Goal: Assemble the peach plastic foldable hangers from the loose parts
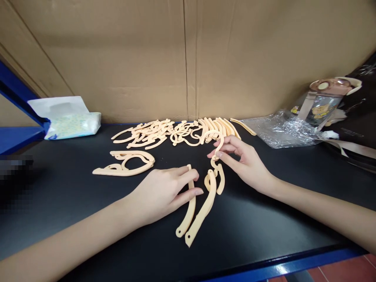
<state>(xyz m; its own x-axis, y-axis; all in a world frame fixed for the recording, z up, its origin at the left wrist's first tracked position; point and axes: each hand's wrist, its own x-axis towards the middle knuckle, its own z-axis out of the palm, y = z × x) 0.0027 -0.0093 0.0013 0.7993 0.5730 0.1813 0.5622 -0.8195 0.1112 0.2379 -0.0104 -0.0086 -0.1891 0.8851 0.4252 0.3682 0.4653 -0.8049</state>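
Observation:
My right hand (245, 158) pinches a cream plastic hanger hook (221, 138) between thumb and fingers, its curved top raised off the table. Below it lie a short curved piece (221, 180) and a long hanger arm (205, 207) with a hole at its end. My left hand (169, 186) has its fingers and thumb bent round another curved hanger arm (188, 215), which rests on the table. Left of that hand lies a folded hanger (138, 171) with its arms joined. Fingers partly cover where the small parts meet under the hook.
A heap of loose hanger parts (143, 133) and a row of hanger arms (219, 127) lie at the back of the black table (88, 211). A tissue pack (73, 121) stands at left. Clear plastic bags (276, 127), a water bottle (326, 102) and a dark bag (358, 113) are at right.

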